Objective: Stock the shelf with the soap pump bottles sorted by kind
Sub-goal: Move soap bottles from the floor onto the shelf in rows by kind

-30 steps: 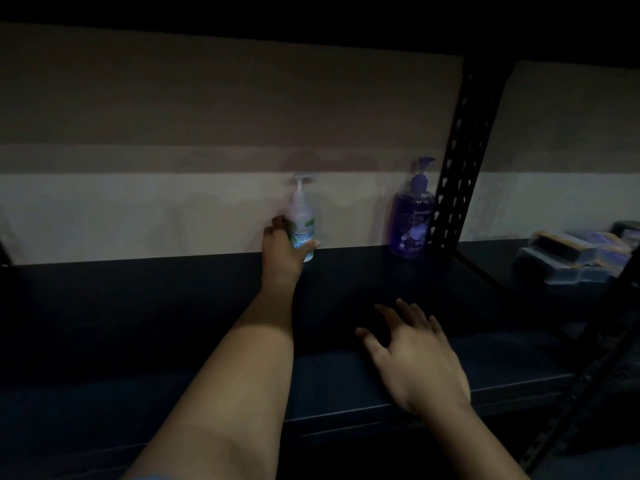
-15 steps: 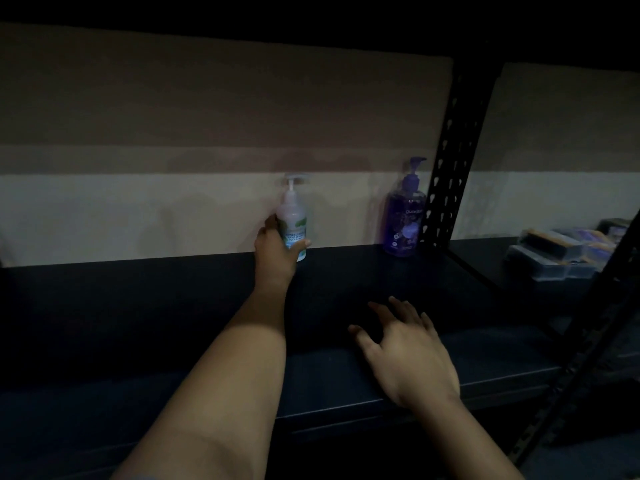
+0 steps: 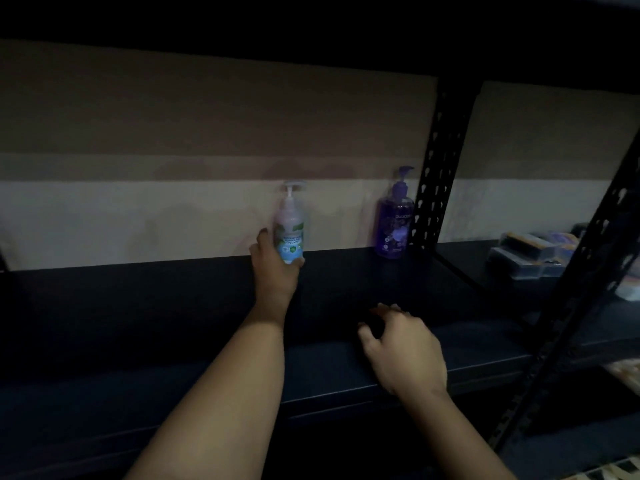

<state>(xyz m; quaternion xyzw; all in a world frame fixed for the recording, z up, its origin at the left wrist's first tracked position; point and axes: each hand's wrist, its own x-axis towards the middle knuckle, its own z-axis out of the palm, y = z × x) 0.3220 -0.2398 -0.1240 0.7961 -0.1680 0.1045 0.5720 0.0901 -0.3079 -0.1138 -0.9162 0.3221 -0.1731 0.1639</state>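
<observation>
Left hand (image 3: 277,268) is reaching deep to the back of the shelf (image 3: 173,306), fingers wrapped round the lower body of the white bottle (image 3: 289,230), thumb at its right base; it's standing upright against the back wall, and whether its base is fully down on the shelf I can't tell in this dim light. Purple bottle (image 3: 394,220) is sitting upright well to the right, just beside the black upright (image 3: 436,188), w/ a clear gap between the two. Right hand (image 3: 401,355) is hovering or resting near the shelf's front edge, fingers loosely curled, holding nothing. To do this step well, I reckon: be setting the white bottle flat before letting go, keeping the pump head pointing forward or at least same way as its kind will go, and leaving room to its left for more white ones so the purple group stays apart by the post. Release should be easing off sideways, not dragging back, since a tall narrow bottle is prob. tippy. Some boxed goods (image 3: 530,254) are lying in the next bay to the right, not part of this.
</observation>
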